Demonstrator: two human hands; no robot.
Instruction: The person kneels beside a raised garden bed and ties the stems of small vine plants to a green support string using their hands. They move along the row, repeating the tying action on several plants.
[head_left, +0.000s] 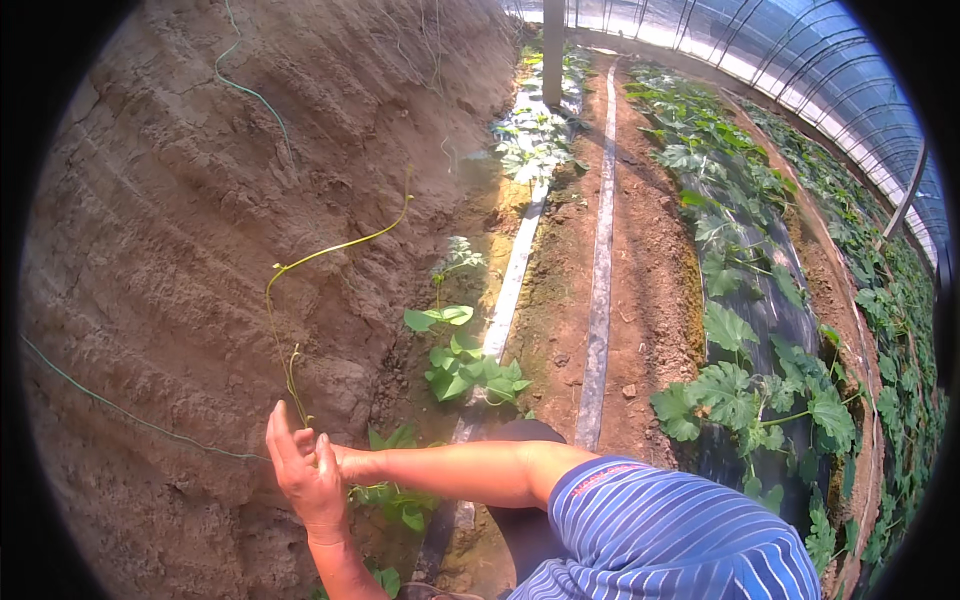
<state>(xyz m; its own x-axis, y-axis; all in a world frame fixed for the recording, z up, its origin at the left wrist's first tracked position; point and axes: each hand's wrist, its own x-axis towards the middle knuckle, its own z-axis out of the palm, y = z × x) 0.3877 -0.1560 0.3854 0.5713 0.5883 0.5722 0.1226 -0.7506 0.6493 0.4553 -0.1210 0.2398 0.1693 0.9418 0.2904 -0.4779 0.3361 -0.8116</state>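
Note:
A thin yellow-green vine (337, 247) rises from the hands and arches in front of the earthen wall, its tip free. My left hand (309, 476) is raised beside the wall, fingers bunched near the vine's lower part. My right hand (341, 459) meets it from the right and is mostly hidden behind it, so its fingers' hold is unclear. A thin green string (150, 422) runs from the far left to the hands. Leafy bean-like plants (457, 367) grow just right of the hands, at the wall's foot.
The rough earthen wall (187, 285) fills the left side. Flat drip tapes (600, 300) run along the soil path. Squash-like plants (727, 397) grow through dark plastic film at right. A post (553, 60) stands ahead; another green string (259, 96) hangs on the wall.

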